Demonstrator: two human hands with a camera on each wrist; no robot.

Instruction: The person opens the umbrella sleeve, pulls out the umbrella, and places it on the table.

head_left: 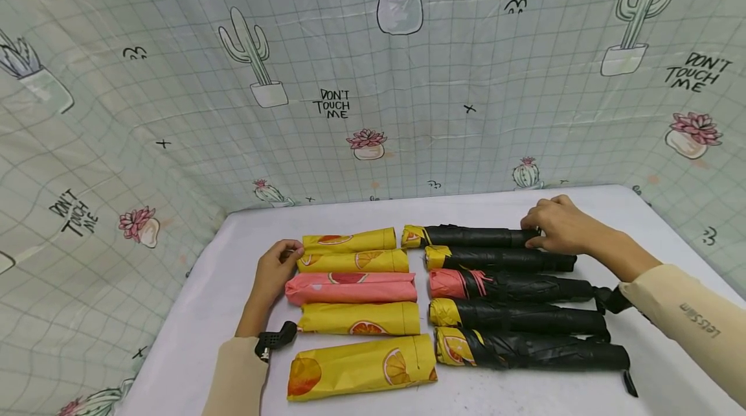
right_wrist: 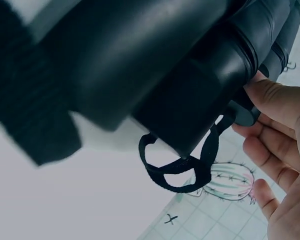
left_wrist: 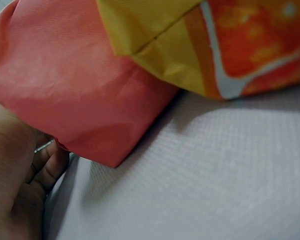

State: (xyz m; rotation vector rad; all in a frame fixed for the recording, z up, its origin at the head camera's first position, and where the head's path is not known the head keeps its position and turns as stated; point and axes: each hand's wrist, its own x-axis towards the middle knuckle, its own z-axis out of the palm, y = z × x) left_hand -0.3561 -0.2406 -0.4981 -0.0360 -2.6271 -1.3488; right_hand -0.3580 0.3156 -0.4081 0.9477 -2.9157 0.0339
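Note:
In the head view my left hand (head_left: 275, 271) is at the left ends of the two farthest yellow umbrella sleeves (head_left: 350, 240), its bent fingertips right at their edges. The left wrist view shows that hand (left_wrist: 37, 172) partly hidden behind the pink sleeve (left_wrist: 85, 95). My right hand (head_left: 558, 227) pinches the right end of the farthest folded black umbrella (head_left: 474, 236), which has a yellow fruit-print tip. Seen from the right wrist, the thumb (right_wrist: 275, 97) lies on that umbrella's end and the fingers curl beneath it.
Three more sleeves, including a pink one (head_left: 355, 288) and a near yellow one (head_left: 361, 367), lie in a column. Beside them several black umbrellas (head_left: 536, 349) form a matching row, one with a pink tip. A cactus-print cloth (head_left: 408, 111) hangs behind the white table (head_left: 204, 312).

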